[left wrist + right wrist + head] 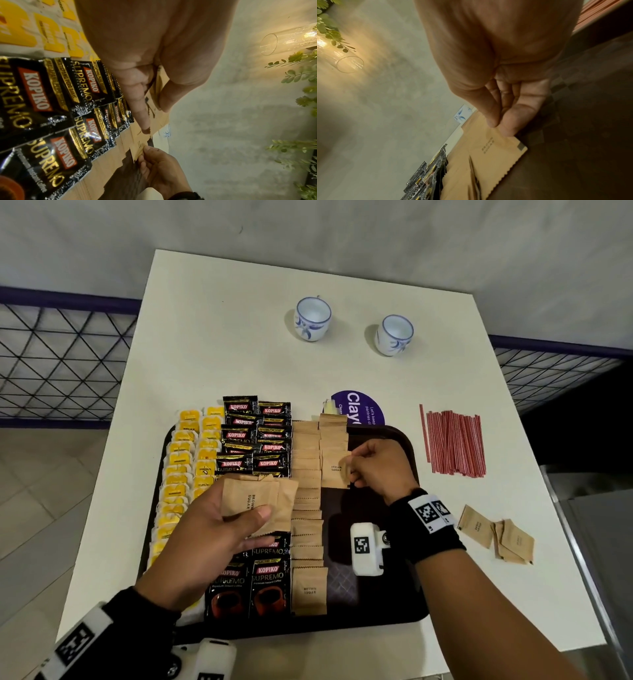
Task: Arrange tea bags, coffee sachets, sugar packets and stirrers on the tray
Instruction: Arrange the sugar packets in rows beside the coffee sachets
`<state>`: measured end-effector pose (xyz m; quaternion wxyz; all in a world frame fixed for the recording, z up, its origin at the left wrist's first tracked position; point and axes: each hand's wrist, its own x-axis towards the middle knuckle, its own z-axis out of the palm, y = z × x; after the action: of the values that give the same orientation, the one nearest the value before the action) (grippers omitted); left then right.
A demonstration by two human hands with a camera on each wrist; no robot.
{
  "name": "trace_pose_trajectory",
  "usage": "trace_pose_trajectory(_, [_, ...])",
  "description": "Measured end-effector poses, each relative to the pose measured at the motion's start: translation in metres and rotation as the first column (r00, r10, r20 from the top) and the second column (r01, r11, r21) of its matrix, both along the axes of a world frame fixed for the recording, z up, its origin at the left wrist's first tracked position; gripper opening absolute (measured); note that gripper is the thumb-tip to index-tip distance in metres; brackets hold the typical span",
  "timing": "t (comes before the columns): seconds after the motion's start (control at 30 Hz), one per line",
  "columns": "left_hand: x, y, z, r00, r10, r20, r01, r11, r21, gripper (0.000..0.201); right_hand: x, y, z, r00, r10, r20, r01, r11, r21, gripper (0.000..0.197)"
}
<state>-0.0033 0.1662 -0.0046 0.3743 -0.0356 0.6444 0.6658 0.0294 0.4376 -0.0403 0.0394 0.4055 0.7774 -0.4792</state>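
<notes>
A dark tray (404, 604) holds rows of yellow tea bags (178, 474), black coffee sachets (255, 436) and brown sugar packets (306, 508). My left hand (219, 529) hovers over the coffee rows and grips a small stack of brown sugar packets (260, 498) between thumb and fingers; the same stack (158, 108) shows in the left wrist view. My right hand (373, 465) pinches one sugar packet (334, 469) at its right edge, low over a second sugar column on the tray; the right wrist view shows this packet (498, 152). Red stirrers (454, 440) lie on the table right of the tray.
Two white and blue cups (312, 318) (394, 334) stand at the back of the white table (212, 337). A few loose sugar packets (496, 534) lie right of the tray. A purple round sticker (358, 407) peeks from behind the tray. A wire railing (61, 364) runs behind.
</notes>
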Motion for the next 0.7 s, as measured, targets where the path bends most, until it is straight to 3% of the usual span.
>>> trace_pose_trajectory(0.37, [0.0032,0.0033,0.0004,1.0,-0.015,0.017,0.014,1.0,0.007,0.029,-0.0012,-0.0053,-0.0048,0.999,-0.036,-0.003,0.036,0.999,0.028,0.01])
trace_pose_trajectory(0.7, [0.0041,0.005,0.0014,0.999,-0.023,0.026,0.023,1.0,0.014,0.031,-0.0026,-0.0103,0.0022,0.995,-0.096,-0.003,0.095,0.995,-0.037,0.007])
